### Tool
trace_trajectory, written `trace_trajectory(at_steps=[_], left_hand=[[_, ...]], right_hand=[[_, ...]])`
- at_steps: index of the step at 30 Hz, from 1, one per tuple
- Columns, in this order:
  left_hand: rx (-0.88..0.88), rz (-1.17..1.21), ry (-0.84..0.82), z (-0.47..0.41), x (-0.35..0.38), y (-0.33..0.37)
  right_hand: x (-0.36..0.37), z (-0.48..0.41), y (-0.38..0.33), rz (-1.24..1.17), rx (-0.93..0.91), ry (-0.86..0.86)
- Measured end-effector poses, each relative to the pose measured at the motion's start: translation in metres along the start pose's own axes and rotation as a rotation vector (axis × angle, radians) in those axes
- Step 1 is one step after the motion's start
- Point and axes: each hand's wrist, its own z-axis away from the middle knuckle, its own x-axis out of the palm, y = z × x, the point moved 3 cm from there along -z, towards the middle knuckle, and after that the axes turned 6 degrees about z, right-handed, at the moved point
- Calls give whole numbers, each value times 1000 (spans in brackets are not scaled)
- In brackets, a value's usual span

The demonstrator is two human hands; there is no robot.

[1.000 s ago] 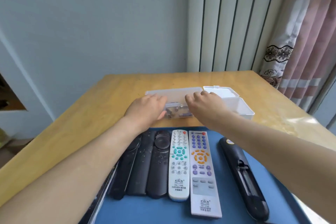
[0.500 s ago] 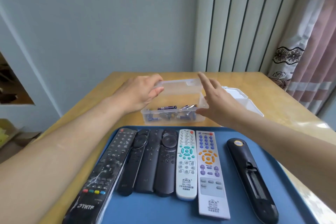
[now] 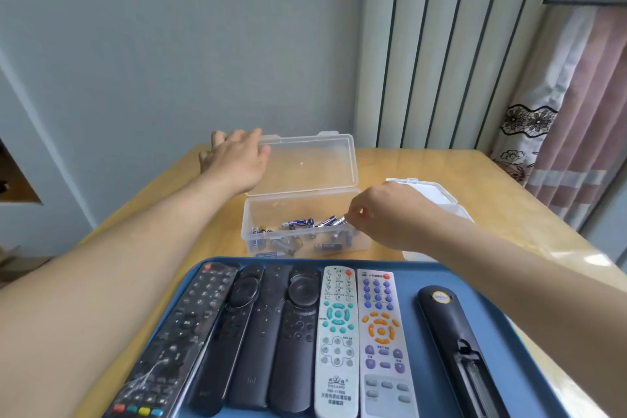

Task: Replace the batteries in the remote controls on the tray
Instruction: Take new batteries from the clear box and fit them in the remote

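A clear plastic box (image 3: 271,210) stands behind the blue tray (image 3: 420,275), its hinged lid (image 3: 319,163) raised upright. Several blue batteries (image 3: 295,223) lie inside. My left hand (image 3: 237,159) rests on the lid's left edge with relaxed fingers, holding it up. My right hand (image 3: 390,214) reaches into the box's right end and pinches a battery (image 3: 339,221) between thumb and fingers. Several remotes lie side by side on the tray: black ones (image 3: 258,332), a white one with teal buttons (image 3: 337,339), a white one with orange buttons (image 3: 381,343). A black remote (image 3: 458,349) lies back-up, its battery bay uncovered.
A second, white plastic box (image 3: 437,193) sits to the right of the clear one, partly behind my right wrist. The wooden table (image 3: 509,214) runs back to a grey wall. A radiator and a curtain stand at the right.
The lid has swung from part-open to fully upright under my left hand. My right hand left the box's front corner and dipped inside, taking a battery.
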Motion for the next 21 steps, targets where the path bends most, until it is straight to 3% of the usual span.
trace_trajectory(at_steps=[4, 6, 9, 10, 12, 14, 15, 21], left_hand=[[-81, -92, -136, -2, 4, 1], [-27, -50, -39, 2, -5, 7], [398, 107, 345, 26, -24, 30], [520, 159, 349, 36, -26, 39], [574, 152, 39, 48, -19, 51], [474, 55, -395, 54, 1, 53], [428, 57, -535, 55, 11, 51], [342, 126, -689, 47, 38, 64]], right_hand=[[-7, -21, -2, 25, 39, -149], [-11, -34, -2, 44, 63, -163], [-20, -47, -10, -14, -26, -128], [-19, -49, -14, -29, -78, -156], [-13, -54, -23, 16, -182, -250], [-5, -58, -27, 106, -255, -331], [-2, -59, -27, 139, -273, -363], [8, -63, -28, 262, -250, -413]])
